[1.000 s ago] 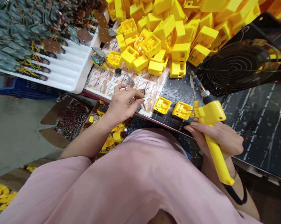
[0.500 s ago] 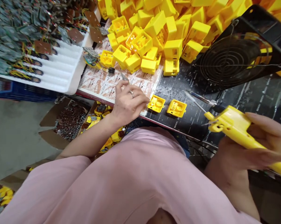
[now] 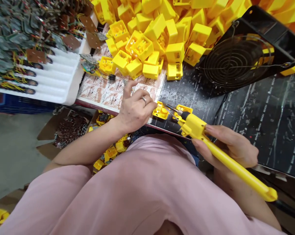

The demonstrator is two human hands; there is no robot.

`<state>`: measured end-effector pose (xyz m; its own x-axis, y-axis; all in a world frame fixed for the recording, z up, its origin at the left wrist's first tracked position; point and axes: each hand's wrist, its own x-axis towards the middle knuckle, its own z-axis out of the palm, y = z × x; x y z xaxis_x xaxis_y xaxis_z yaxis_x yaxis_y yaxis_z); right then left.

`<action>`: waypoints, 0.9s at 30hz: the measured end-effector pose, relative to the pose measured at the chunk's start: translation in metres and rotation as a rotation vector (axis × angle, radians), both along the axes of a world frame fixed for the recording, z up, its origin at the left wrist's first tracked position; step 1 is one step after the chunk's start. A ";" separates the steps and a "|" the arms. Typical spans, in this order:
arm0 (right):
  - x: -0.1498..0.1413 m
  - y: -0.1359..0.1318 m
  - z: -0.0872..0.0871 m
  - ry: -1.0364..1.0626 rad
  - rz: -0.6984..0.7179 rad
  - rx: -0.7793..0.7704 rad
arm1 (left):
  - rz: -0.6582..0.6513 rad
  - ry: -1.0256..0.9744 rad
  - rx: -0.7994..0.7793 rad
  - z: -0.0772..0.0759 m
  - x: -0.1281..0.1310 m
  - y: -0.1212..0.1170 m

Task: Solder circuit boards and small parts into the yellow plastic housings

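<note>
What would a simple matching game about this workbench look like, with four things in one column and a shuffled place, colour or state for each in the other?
Things:
1. Left hand
2. Right hand
3. Fan
4. Tray

Descriptions:
A. Black, beside the heap of yellow housings
B. White and ridged, with circuit boards on it
C. Wearing a ring on one finger
D. Gripping a yellow-handled tool

Right pairs: 1-C, 2-D, 3-A, 4-B.
</note>
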<state>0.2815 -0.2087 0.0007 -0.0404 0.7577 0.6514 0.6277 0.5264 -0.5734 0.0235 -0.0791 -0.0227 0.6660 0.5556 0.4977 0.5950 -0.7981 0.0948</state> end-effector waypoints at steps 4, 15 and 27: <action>0.000 0.007 0.002 -0.103 0.045 0.039 | 0.000 0.122 -0.064 0.014 0.005 -0.001; -0.003 0.013 0.027 -0.293 0.183 -0.037 | -0.068 0.232 -0.073 0.030 0.009 0.004; 0.011 0.007 0.027 -0.220 0.054 -0.033 | -0.050 0.126 -0.261 0.031 0.011 0.009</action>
<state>0.2921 -0.2020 0.0275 -0.2196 0.7716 0.5970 0.7109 0.5456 -0.4437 0.0344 -0.0701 0.0081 0.7432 0.6190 0.2538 0.5759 -0.7850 0.2283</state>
